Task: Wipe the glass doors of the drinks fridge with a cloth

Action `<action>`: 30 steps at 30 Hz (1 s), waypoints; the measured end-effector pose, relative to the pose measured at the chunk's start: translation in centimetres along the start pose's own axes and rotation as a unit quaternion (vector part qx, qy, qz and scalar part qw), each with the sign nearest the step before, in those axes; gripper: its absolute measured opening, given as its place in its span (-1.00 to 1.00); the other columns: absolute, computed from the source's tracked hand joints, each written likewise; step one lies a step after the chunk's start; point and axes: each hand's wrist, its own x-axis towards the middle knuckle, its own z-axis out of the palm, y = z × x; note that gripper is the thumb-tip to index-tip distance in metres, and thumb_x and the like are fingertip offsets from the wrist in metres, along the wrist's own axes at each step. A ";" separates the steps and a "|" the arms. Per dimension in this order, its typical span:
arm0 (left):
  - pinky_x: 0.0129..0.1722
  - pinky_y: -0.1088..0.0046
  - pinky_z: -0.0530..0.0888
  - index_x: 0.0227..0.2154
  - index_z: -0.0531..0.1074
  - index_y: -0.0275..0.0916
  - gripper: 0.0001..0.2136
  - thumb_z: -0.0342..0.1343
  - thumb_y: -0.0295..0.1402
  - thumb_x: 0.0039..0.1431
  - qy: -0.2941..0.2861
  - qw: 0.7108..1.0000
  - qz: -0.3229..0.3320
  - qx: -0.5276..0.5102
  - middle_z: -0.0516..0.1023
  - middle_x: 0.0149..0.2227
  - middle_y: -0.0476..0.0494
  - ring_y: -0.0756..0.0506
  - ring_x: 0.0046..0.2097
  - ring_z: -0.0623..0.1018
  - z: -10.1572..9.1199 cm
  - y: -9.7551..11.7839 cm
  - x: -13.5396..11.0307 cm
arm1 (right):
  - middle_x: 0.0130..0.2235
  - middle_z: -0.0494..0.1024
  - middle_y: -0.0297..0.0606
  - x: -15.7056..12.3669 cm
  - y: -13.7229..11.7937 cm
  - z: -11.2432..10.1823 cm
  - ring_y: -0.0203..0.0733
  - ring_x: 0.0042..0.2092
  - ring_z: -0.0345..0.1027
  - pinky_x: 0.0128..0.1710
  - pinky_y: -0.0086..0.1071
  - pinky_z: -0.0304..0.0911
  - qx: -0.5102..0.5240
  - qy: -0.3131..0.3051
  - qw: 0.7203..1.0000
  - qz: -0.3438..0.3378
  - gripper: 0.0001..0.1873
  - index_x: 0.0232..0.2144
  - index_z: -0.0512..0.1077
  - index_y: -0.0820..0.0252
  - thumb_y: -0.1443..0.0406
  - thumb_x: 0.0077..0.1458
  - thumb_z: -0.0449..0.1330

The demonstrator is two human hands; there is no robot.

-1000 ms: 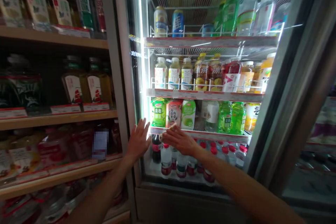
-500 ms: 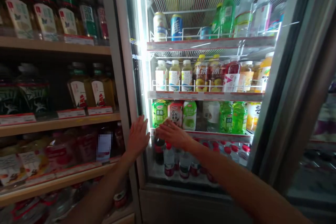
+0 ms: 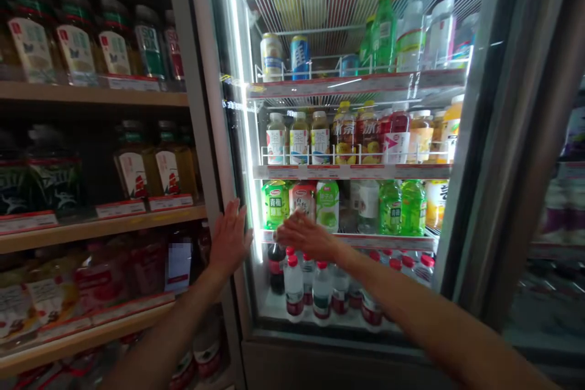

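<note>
My left hand point(image 3: 230, 236) lies with its fingers stretched upward at the left edge of the fridge frame point(image 3: 218, 152); whether it presses on it is hard to tell. My right hand point(image 3: 307, 235) reaches across in front of the lit drinks fridge, its fingers extended and holding nothing. Beyond its fingertips stand a green-labelled drink bottle point(image 3: 275, 204) and a red-labelled one point(image 3: 302, 198), partly covered by the hand. A green bottle with a round fruit picture point(image 3: 328, 206) stands just to their right. Beneath the right hand are a dark cola-like bottle point(image 3: 276, 268) and red-capped water bottles point(image 3: 294, 285).
Open wooden shelves point(image 3: 100, 226) with several bottles run along the left. A pale lit rectangle point(image 3: 179, 263) shows on a lower shelf. Higher fridge shelves hold tea bottles point(image 3: 320, 139) and a blue can point(image 3: 300, 58). A thick metal door frame point(image 3: 507, 195) rises at the right.
The view has tilted up a little, so the fridge and shelves appear slightly lower and further left. My left hand sits slightly further left in the picture; both hands keep nearly the same pose.
</note>
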 end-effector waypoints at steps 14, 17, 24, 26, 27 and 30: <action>0.24 0.09 0.08 0.21 -0.01 -0.30 -0.45 -0.04 -0.39 0.16 0.066 0.982 0.165 -0.064 0.10 0.25 -0.34 -0.18 0.32 -0.07 0.9 11.5 6.3 | 0.18 0.28 -0.37 -13.5 1.6 -4.4 -0.18 0.33 -0.25 0.33 -0.02 -0.42 -0.105 0.027 0.989 0.097 -0.47 0.13 0.22 0.03 0.41 0.10 0.02; 0.25 0.09 0.05 0.22 -0.02 -0.28 -0.43 -0.04 -0.41 0.15 0.062 0.979 0.180 -0.075 0.10 0.25 -0.31 -0.17 0.32 -0.07 1.6 13.2 6.4 | 0.20 0.25 -0.28 -13.4 5.3 -6.5 -0.17 0.33 -0.27 0.31 0.02 -0.31 -0.140 0.081 0.968 0.193 -0.49 0.13 0.21 0.06 0.41 0.12 -0.01; 0.25 0.11 0.02 0.23 0.00 -0.25 -0.45 -0.04 -0.41 0.17 0.064 0.983 0.160 -0.065 0.10 0.25 -0.29 -0.16 0.32 -0.08 3.5 14.6 5.6 | 0.28 0.07 -0.21 -16.1 5.3 -6.3 -0.07 0.34 -0.31 0.27 0.08 -0.17 -0.143 0.135 0.922 0.333 -0.46 0.15 0.20 0.07 0.44 0.10 -0.02; 0.25 0.12 0.00 0.23 0.00 -0.23 -0.45 -0.04 -0.38 0.18 0.069 0.984 0.152 -0.063 0.11 0.25 -0.30 -0.16 0.32 -0.08 4.0 14.7 5.1 | 0.26 0.13 -0.26 -19.0 1.5 -4.6 -0.11 0.33 -0.27 0.28 0.04 -0.17 -0.128 0.077 0.944 0.294 -0.45 0.13 0.23 0.03 0.47 0.08 -0.02; 0.26 0.12 -0.01 0.23 -0.01 -0.23 -0.45 -0.04 -0.38 0.18 0.073 0.984 0.149 -0.062 0.12 0.25 -0.30 -0.16 0.32 -0.07 4.2 14.8 5.0 | 0.25 0.16 -0.28 -20.3 0.3 -4.1 -0.13 0.33 -0.24 0.28 0.03 -0.19 -0.125 0.057 0.952 0.274 -0.46 0.11 0.25 0.03 0.47 0.08 -0.02; 0.26 0.12 -0.04 0.25 -0.06 -0.21 -0.42 -0.03 -0.36 0.19 0.084 0.984 0.139 -0.069 0.10 0.25 -0.29 -0.15 0.32 -0.07 4.7 15.0 4.7 | 0.23 0.19 -0.27 -22.2 1.1 -4.8 -0.15 0.32 -0.19 0.28 0.00 -0.17 -0.136 0.051 0.951 0.273 -0.47 0.10 0.26 0.03 0.47 0.09 -0.02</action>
